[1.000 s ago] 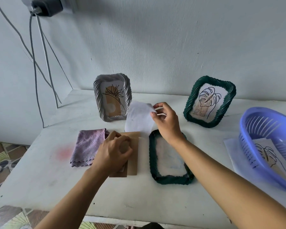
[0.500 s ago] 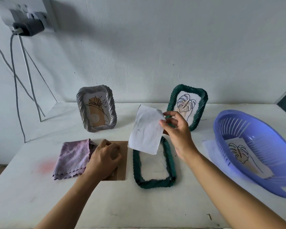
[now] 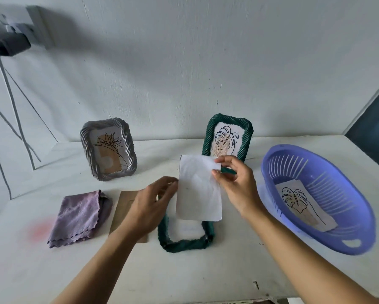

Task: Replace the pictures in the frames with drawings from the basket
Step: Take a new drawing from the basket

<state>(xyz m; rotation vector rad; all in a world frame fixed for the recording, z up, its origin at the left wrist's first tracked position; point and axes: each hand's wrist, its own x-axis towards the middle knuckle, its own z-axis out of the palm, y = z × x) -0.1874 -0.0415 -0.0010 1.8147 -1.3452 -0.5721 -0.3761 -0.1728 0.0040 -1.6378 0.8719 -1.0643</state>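
The counter (image 3: pixel 184 277) and wall (image 3: pixel 206 62) are off-white, and the counter has a faint pink smudge (image 3: pixel 40 230). One standing frame (image 3: pixel 130 154) is grey with twisted ribs, around a black line flower on tan and white. The other standing frame (image 3: pixel 246 141) and the flat frame (image 3: pixel 184 245) are dark green rope-twist. The sheet of paper (image 3: pixel 198 189) shows plain white. The cloth (image 3: pixel 79 216) is lilac with a scalloped edge, and the cardboard (image 3: pixel 124 207) is brown. The slotted basket (image 3: pixel 346 216) is periwinkle blue. Its drawing (image 3: pixel 302 205) is a black-outlined leaf over tan.

Folded purple cloth (image 3: pixel 80 218) (scalloped edge), white table (image 3: pixel 184 270), wall cables (image 3: pixel 17 119)
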